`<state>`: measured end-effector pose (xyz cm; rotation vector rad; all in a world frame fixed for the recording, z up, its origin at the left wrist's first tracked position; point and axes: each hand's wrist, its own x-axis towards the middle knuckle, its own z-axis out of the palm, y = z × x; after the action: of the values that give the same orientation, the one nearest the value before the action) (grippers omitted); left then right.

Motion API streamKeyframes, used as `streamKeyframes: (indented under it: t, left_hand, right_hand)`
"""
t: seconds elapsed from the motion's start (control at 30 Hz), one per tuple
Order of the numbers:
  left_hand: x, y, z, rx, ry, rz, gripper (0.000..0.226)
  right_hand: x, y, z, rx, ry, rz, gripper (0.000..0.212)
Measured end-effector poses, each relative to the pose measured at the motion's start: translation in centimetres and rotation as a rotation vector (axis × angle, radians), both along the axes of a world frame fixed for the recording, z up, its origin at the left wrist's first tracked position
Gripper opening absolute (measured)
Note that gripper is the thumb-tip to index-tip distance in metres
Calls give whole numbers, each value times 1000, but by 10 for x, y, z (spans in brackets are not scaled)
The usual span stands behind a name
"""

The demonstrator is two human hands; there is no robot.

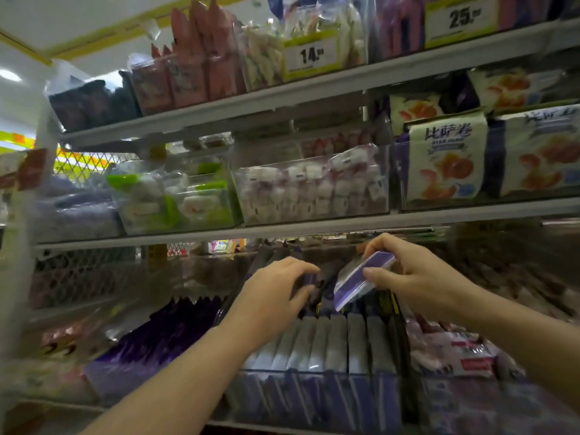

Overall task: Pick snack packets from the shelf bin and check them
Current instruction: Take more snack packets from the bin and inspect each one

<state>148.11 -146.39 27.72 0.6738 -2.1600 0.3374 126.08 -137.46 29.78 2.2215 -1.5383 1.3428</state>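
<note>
A clear shelf bin (317,400) on the lowest shelf in view holds several upright purple-and-white snack packets (326,343). My right hand (411,271) grips one purple and white packet (361,279), lifted and tilted above the back of the bin. My left hand (276,284) reaches into the bin's rear, its fingers curled round the top of a dark purple packet (309,279) that still stands among the others. The two hands are close together, about a hand's width apart.
The shelf above carries clear bins of green-and-white sweets (175,196), pink-and-white sweets (310,186) and large white snack bags (445,158). Dark purple packets (163,337) lie left of the bin, pink packets (452,350) to its right. The shelf edge (282,232) runs just above my hands.
</note>
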Motion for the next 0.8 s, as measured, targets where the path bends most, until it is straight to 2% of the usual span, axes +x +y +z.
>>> streamKeyframes:
  t: [0.17,0.27,0.33,0.4,0.5,0.63,0.8]
  left_hand:
    - [-26,-40,22,-122,-305,165,50]
    - [-35,-57,27,-235,-486,182,50]
    - [-41,-68,31,-226,-531,198,48]
    - [-47,-78,31,-137,-553,238,45]
    - [-51,-88,28,-35,-525,199,38]
    - [-45,-96,25,66,-372,98,37]
    - [-19,-105,13,76,-29,94,38]
  right_hand:
    - [-8,-19,8,-33,63,-30,8]
    - [-9,-26,12,-14,103,-29,9]
    - [-10,-30,14,-1,107,-6,9]
    - [-11,-33,16,2,104,13,8]
    - [-9,-40,19,-3,128,18,8]
    - [0,-47,21,0,151,32,6]
    - [9,-55,21,-5,186,28,7]
